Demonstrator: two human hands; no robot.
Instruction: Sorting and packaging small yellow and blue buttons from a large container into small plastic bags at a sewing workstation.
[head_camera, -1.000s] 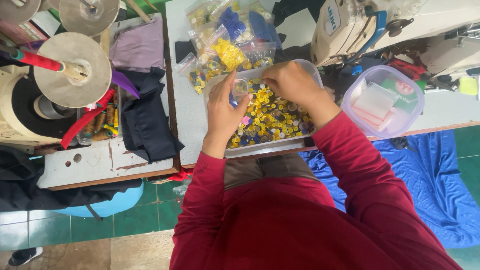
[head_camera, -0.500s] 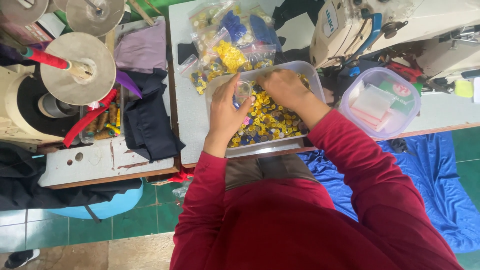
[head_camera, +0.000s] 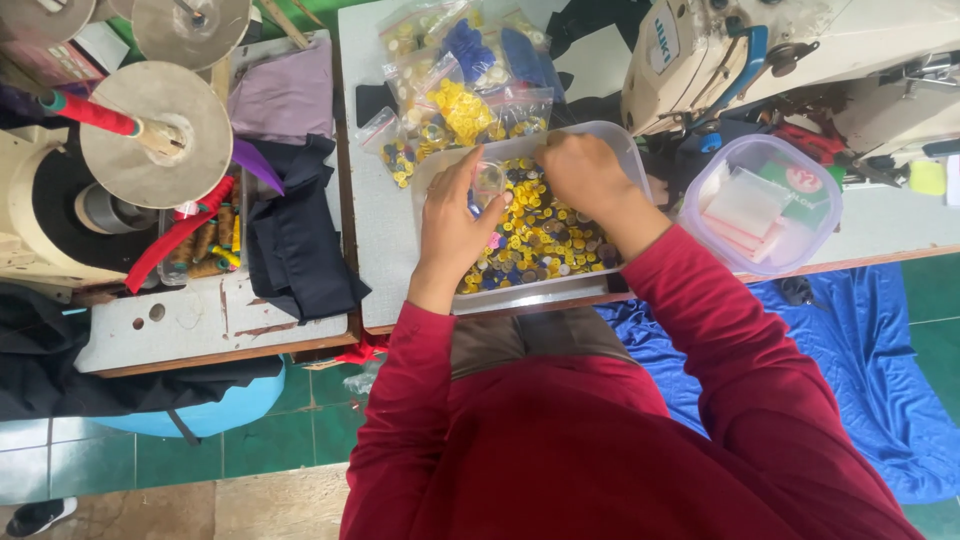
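Over the clear tray (head_camera: 620, 150) of buttons (head_camera: 540, 235) on the worktop (head_camera: 385, 240): left hand (head_camera: 455, 225) now pinches a small clear bag (head_camera: 489, 182), lifted since 1 s ago; right hand (head_camera: 585, 175) stays curled, digging in the buttons, grip unclear. Bagging continues.

A pale sewing table (head_camera: 385, 240) carries the work, its front edge trimmed in wood. On it sits a clear rectangular tub (head_camera: 530, 293) of mixed yellow, blue and brown buttons, right at the front edge. Behind it lies a heap of small zip bags (head_camera: 460, 80) holding sorted buttons. To the right stands a white sewing machine (head_camera: 700, 60), and just beside it a round lidded plastic container (head_camera: 762, 205).
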